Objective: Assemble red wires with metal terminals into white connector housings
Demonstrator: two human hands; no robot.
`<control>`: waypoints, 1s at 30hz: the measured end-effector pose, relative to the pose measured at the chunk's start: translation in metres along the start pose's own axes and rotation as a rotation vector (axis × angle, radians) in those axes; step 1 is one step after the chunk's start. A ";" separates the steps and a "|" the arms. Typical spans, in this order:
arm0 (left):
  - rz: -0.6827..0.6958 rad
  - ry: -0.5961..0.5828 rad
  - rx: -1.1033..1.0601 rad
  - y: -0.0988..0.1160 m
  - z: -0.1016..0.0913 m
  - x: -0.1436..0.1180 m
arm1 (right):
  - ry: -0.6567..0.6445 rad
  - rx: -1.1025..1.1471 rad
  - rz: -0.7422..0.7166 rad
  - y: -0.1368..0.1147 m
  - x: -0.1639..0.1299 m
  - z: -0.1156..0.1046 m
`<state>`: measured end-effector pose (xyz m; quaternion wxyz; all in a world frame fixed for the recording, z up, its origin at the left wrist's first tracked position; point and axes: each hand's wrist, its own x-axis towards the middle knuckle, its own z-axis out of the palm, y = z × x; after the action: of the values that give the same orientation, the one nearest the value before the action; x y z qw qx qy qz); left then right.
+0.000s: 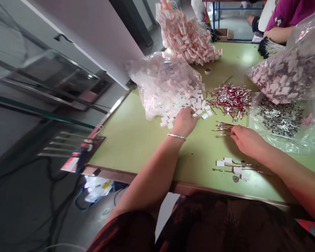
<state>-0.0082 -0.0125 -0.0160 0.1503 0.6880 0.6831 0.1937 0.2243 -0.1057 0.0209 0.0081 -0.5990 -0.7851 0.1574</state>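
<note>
My left hand (185, 120) reaches to the edge of a heap of small white plastic housings (206, 115), its fingers closed at one of them by the fingertips. My right hand (245, 138) has its fingers pinched on a small bunch of red wires (224, 126) with metal terminals at their ends. Behind that bunch lies a larger pile of red terminal wires (232, 99). Closer to the table's front edge, several wires with white housings (237, 170) lie side by side. Part of what each hand grips is hidden by the fingers.
The white housings spill from a clear plastic bag (157, 84). Behind it rises a heap of orange-white parts (187, 38), near a tape roll (208, 71). At right are a filled bag (280, 77) and dark metal parts (282, 117) on plastic. A person in a purple sleeve (291, 14) sits across.
</note>
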 end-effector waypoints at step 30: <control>-0.324 -0.755 -1.436 0.050 0.006 -0.054 | 0.421 0.246 -0.207 0.013 -0.009 0.000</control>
<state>0.0397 -0.0671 -0.0012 0.7986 0.3362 0.3875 0.3146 0.2390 -0.1106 0.0192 0.2603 -0.5297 -0.7980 0.1220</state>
